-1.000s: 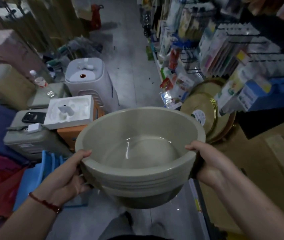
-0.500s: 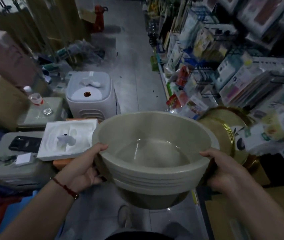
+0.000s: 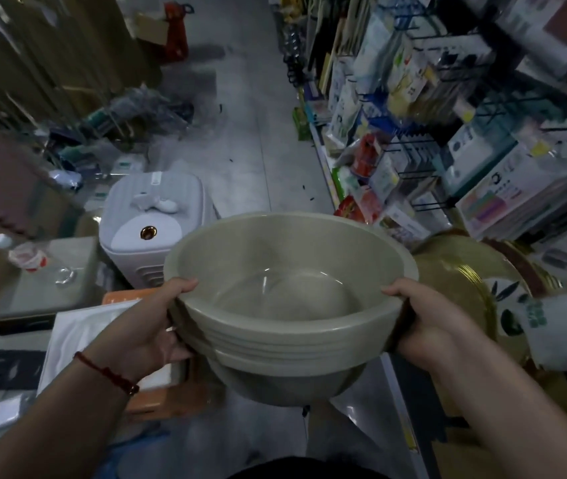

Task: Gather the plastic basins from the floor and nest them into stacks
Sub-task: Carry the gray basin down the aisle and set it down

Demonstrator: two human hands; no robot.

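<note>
Both hands carry a nested stack of grey-green basins point(image 3: 285, 305) at waist height over the aisle floor point(image 3: 240, 143), rims level and mouth up. The left hand point(image 3: 144, 326) grips the near-left rim, thumb hooked over the top edge and fingers curled under the stacked lips; the right hand point(image 3: 424, 323) holds the opposite rim the same way, thumb on top and fingers out of sight below. Several rims show one under another, so the nesting looks done for this stack, and the step in hand is likely carrying it to a resting place. To do that well, the grip should stay even on both sides and the stack level, so the lower basins do not slip out of the top one. Room is tight close in: an orange box point(image 3: 147, 395) with a white tray point(image 3: 85, 340) on it lies just beside the left hand, and gold plates point(image 3: 462, 288) lean near the right hand. A white appliance point(image 3: 150, 233) stands just beyond the stack on the left, and racks of packaged goods point(image 3: 413, 133) line the right. Between them the floor runs open farther ahead, the clearest path for moving or setting down.
</note>
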